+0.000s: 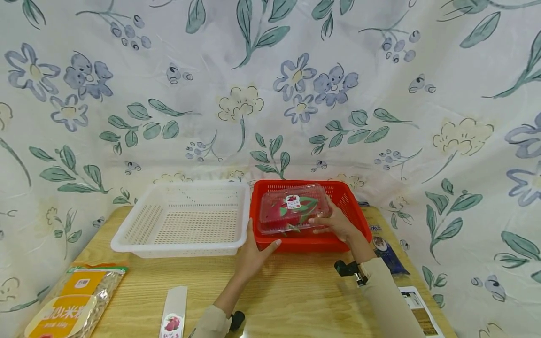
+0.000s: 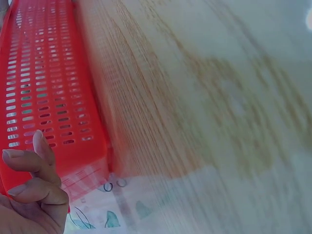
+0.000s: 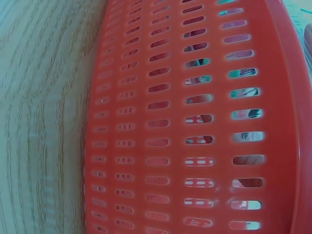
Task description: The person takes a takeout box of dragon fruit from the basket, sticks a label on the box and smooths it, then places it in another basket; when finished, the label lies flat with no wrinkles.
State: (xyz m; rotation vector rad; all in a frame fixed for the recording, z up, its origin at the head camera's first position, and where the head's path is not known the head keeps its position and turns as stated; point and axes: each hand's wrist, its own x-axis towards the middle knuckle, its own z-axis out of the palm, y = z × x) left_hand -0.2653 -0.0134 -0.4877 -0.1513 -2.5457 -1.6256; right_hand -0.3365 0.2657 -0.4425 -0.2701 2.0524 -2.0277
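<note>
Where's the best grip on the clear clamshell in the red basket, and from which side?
Probably its near long edge, from above and the open front. The clear clamshell lies flat but raised in the red basket, whose walls block low side approaches. The right hand already holds its near right corner; the left hand rests at the basket's front left.

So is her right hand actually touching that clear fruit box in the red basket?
Touching. The head view shows the right hand with fingers on the clear fruit box, over the red basket.

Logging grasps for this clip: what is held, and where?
Right hand grips the clear fruit box at its right edge, over the red basket; left hand holds nothing.
</note>
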